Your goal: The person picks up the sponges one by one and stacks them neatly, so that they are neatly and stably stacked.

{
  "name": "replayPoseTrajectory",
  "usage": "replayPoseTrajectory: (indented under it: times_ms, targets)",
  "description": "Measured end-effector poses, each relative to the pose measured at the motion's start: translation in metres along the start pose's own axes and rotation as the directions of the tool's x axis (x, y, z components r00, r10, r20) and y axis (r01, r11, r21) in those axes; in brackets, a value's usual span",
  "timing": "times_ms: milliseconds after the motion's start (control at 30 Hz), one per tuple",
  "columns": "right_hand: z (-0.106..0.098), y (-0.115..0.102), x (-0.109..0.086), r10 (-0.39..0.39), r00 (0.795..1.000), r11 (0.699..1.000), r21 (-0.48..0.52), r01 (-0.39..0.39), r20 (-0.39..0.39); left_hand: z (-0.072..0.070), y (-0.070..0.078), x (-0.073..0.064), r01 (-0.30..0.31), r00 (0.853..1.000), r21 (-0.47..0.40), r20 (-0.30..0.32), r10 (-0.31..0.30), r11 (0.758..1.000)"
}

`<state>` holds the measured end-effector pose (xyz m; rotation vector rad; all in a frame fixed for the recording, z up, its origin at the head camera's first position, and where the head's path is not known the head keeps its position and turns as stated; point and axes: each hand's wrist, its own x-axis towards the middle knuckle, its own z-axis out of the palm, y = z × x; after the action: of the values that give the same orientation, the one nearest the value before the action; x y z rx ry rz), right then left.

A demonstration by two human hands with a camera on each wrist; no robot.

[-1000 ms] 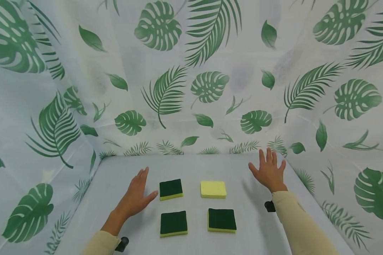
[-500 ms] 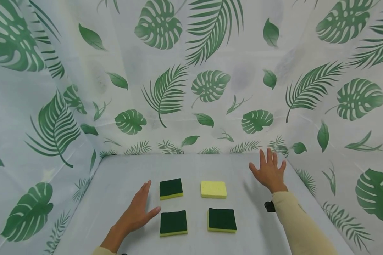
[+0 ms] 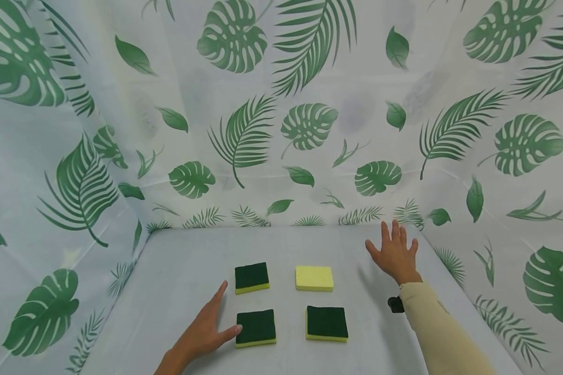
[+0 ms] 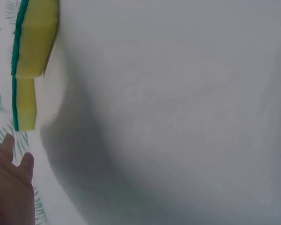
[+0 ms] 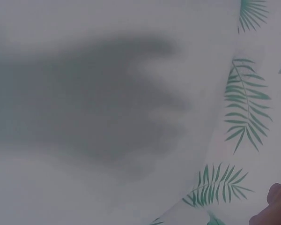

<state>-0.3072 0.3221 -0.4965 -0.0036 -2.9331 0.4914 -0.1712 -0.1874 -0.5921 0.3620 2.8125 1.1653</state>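
Observation:
Beside the near left sponge (image 3: 256, 327), dark green on top and yellow below, is my left hand (image 3: 202, 330). Its fingers are extended and the thumb tip overlaps that sponge's left edge in the head view; whether they touch I cannot tell. In the left wrist view part of the left hand (image 4: 11, 183) shows at the lower left, below two sponges seen edge-on. My right hand (image 3: 395, 253) hovers over the right side of the table, fingers spread and holding nothing. Only a bit of the right hand (image 5: 274, 206) appears in the right wrist view, with its shadow on the table.
Three more sponges lie on the white table (image 3: 183, 260): a green-topped one (image 3: 252, 277) far left, a yellow-topped one (image 3: 314, 278) far right, and a green-topped one (image 3: 326, 323) near right. Leaf-printed sheeting (image 3: 309, 198) encloses the back and sides.
My left hand has come down toward me and slightly right, from beside the far left sponge to the near left one. The right hand and the sponges have stayed almost in place.

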Motion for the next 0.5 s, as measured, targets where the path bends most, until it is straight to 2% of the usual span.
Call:
replayPoseTrajectory:
  times_ms: [133,233,500]
  targets:
    - [0.003,-0.001,0.001,0.004,1.0,1.0,0.021,-0.004,0.007,0.007,-0.003,-0.003,0.011,0.998,-0.091,0.054,-0.007,0.996]
    - [0.004,-0.002,0.001,0.003,1.0,1.0,0.026,-0.003,0.012,0.011,-0.004,-0.005,0.039,0.997,-0.12,0.077,-0.03,0.992]
    - [0.006,-0.002,-0.001,0.017,0.999,0.999,0.033,-0.018,0.031,0.017,-0.006,-0.007,0.03,0.996,-0.102,0.087,-0.021,0.994]
